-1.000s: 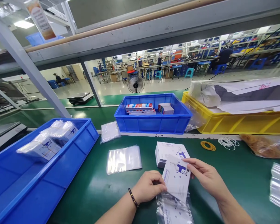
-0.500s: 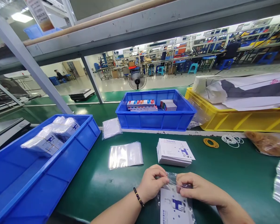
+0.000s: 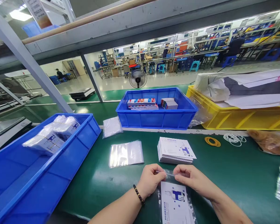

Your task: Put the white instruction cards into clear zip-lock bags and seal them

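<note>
A clear plastic bag (image 3: 170, 173) with a white printed booklet (image 3: 175, 202) inside lies at the table's near edge. My left hand (image 3: 152, 178), with a beaded bracelet on its wrist, pinches the left side of the bag's top edge. On the right side of that edge, my right hand (image 3: 189, 177) grips the plastic between thumb and fingers. The edge runs stretched between both hands. Just beyond them sits a stack of similar booklets (image 3: 176, 151). A pile of flat clear bags (image 3: 126, 153) lies to its left.
A blue bin (image 3: 156, 119) with small boxes stands behind, beside a yellow bin (image 3: 242, 119) holding paper. At left, another blue bin (image 3: 70, 161) contains bundled packs. Yellow rubber bands (image 3: 212, 142) and white bands (image 3: 234, 139) lie at right. A metal shelf beam (image 3: 107, 29) crosses above.
My right hand has shifted slightly left and up along the bag's top. The bag's edge is now drawn straighter between my hands, and more of the booklet shows.
</note>
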### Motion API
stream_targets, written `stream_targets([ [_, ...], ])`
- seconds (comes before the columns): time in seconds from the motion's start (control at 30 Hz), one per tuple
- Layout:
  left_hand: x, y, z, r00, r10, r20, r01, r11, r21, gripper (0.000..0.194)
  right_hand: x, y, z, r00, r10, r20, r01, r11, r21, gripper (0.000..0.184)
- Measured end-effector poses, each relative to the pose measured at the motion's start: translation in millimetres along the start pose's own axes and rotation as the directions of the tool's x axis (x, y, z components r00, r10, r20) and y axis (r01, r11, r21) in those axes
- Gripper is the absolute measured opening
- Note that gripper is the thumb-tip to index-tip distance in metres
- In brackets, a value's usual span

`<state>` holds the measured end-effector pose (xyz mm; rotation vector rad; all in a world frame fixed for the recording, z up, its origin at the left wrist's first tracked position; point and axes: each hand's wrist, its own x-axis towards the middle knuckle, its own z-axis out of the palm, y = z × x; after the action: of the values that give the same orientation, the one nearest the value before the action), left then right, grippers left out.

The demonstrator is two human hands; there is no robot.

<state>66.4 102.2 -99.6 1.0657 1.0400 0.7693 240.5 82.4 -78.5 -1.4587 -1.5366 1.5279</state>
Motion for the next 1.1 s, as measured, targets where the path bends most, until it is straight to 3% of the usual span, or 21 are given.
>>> stream_targets([
  [0.13, 1, -2, -0.5, 0.999, 0.022, -0.027, -0.021, 1.000, 0.023, 0.021, 2, -3, 6, 0.995, -0.051, -0.087, 0.051, 0.999, -0.009, 0.035],
  [0.27, 3, -7, 0.2, 1.000, 0.018, 0.003, -0.018, 1.000, -0.001, 0.021, 4, 0, 9, 0.990, -0.097, -0.102, 0.091, 0.994, -0.064, 0.032],
  [0.6, 1, -10, -3.3, 0.986, 0.122, 0.117, -0.142, 0.973, 0.183, 0.019, 3, 3, 19, 0.929, -0.352, -0.114, 0.289, 0.882, -0.373, 0.034],
  [0.7, 2, -8, -8.4, 0.940, 0.313, 0.136, -0.341, 0.864, 0.370, 0.016, 2, 6, 12, 0.870, -0.480, -0.110, 0.384, 0.801, -0.460, 0.030],
  [0.8, 3, -3, -16.0, 0.827, 0.552, 0.106, -0.498, 0.633, 0.593, 0.016, 0, 10, 6, 0.721, -0.660, -0.211, 0.464, 0.686, -0.561, 0.018],
  [0.87, 4, 1, -22.0, 0.791, 0.611, 0.023, -0.433, 0.534, 0.726, 0.023, -1, 11, 5, 0.627, -0.729, -0.275, 0.471, 0.636, -0.611, 0.015],
  [0.9, 5, 2, -25.2, 0.796, 0.604, -0.030, -0.357, 0.509, 0.783, 0.030, -2, 11, 5, 0.604, -0.743, -0.289, 0.471, 0.625, -0.623, 0.017],
  [1.03, 12, 7, -36.9, 0.905, 0.372, -0.207, 0.009, 0.468, 0.883, 0.068, -2, 9, 9, 0.595, -0.754, -0.279, 0.483, 0.613, -0.625, 0.022],
  [1.1, 15, 9, -40.9, 0.940, 0.260, -0.222, 0.087, 0.447, 0.890, 0.074, 0, 10, 11, 0.613, -0.746, -0.260, 0.489, 0.616, -0.618, 0.023],
])
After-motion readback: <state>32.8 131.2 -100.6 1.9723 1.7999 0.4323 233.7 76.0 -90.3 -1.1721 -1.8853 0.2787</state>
